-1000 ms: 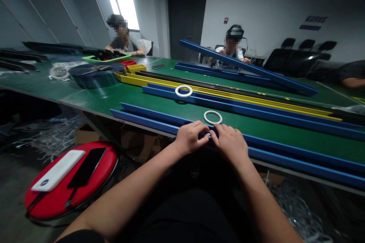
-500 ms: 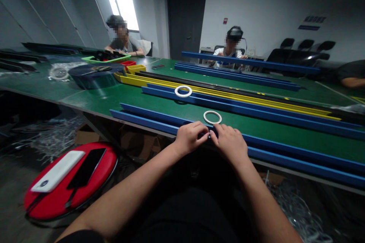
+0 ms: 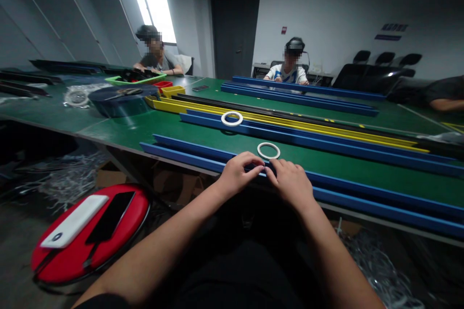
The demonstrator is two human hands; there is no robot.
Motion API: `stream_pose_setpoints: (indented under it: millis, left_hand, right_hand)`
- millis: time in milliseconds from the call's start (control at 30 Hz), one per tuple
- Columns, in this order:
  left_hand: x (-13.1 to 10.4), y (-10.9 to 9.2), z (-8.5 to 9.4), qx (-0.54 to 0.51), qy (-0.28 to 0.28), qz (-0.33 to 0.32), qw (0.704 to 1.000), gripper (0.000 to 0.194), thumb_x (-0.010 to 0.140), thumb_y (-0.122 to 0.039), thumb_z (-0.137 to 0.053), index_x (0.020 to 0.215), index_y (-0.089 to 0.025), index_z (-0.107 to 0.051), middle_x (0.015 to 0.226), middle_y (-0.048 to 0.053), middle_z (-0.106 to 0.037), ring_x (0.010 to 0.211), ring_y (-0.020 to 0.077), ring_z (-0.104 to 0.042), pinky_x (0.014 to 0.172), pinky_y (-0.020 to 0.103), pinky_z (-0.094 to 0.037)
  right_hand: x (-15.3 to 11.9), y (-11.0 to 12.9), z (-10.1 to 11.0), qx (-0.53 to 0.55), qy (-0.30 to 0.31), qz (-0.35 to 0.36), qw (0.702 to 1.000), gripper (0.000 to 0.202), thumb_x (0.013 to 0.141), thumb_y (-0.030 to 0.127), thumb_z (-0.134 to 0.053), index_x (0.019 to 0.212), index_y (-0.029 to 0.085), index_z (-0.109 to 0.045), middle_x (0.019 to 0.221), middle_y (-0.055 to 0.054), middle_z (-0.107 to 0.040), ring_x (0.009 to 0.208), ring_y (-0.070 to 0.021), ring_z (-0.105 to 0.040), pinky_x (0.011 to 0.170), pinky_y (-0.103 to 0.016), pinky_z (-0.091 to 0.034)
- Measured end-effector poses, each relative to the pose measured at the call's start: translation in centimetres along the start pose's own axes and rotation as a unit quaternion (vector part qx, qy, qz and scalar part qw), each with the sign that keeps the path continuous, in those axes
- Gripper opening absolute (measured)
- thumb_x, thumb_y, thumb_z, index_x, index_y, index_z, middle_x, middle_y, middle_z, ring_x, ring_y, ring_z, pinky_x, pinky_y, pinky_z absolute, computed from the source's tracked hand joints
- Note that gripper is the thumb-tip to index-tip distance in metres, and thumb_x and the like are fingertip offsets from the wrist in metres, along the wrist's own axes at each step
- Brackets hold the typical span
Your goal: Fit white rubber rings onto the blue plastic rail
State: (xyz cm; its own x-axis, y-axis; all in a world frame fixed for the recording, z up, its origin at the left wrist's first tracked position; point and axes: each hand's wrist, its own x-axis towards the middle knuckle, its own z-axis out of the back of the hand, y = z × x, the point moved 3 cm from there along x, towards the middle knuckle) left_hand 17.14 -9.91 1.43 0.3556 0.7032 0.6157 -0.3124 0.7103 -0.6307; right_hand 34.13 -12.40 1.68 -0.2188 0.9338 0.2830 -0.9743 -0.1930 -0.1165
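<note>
At the near table edge, my left hand (image 3: 242, 171) and my right hand (image 3: 290, 178) meet over a long blue channel strip (image 3: 366, 194). Thumbs and forefingers are pinched close together, almost touching. Whatever sits between the fingertips is too small to make out. A white tape ring (image 3: 268, 150) lies on the green table just beyond my fingers. Another white tape roll (image 3: 232, 118) rests on a second blue channel strip (image 3: 311, 140) farther back. My hands hide the middle of the near strip.
Yellow strips (image 3: 275, 119) run across the green table (image 3: 123, 130) behind the blue ones. A large dark-blue roll (image 3: 119, 101) stands to the left. Two people sit across the table. On a red stool (image 3: 125, 224) lie a white power bank (image 3: 74, 222) and a phone (image 3: 110, 217).
My hands stay pinched together over the near strip, with the fingertips shifted slightly. Across the table, the co-worker's raised blue strip has been lowered. The view has tilted a little.
</note>
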Motion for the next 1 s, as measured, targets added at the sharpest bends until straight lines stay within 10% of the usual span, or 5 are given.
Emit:
stream_pose_setpoints:
  millis: [1000]
  left_hand:
    - [-0.3, -1.2, 0.8, -0.288, -0.018, 0.12, 0.95, 0.029, 0.085, -0.042, -0.066, 0.082, -0.016, -0.055, 0.068, -0.003, -0.052, 0.059, 0.0092, -0.05, 0.059, 0.023, -0.039]
  right_hand:
    - [-0.1, -0.1, -0.6, -0.006, -0.016, -0.019, 1.0, 0.044, 0.1, 0.049, -0.028, 0.124, 0.024, -0.056, 0.108, -0.008, -0.067, 0.099, -0.023, -0.059, 0.084, -0.036, -0.031]
